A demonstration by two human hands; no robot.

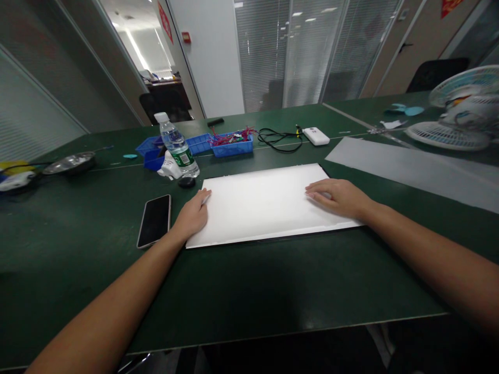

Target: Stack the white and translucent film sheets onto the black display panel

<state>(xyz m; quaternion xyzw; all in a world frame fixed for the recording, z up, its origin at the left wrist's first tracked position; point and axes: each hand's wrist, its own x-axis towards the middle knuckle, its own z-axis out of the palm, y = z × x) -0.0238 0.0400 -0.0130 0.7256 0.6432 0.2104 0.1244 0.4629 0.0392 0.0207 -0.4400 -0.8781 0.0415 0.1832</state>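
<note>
A rectangular white sheet (257,202) lies on the green table, with a thin dark edge showing beneath it along the front and at the back right corner. At its left edge, my left hand (194,212) is closed around the side, fingertips over the top surface. My right hand (339,197) rests on the right part of the sheet, palm down, with its fingers stretched out toward the middle. A black-screened phone (155,221) lies left of my left hand. Just behind that hand are a small black object (186,182) and a water bottle (177,145).
Blue bins (233,149), one holding red wires, stand behind the sheet. A black cable (278,143) and white power bank (316,136) lie farther right. A long translucent sheet (424,169) and white fan (463,111) occupy the right. The table's front edge (288,333) is near me.
</note>
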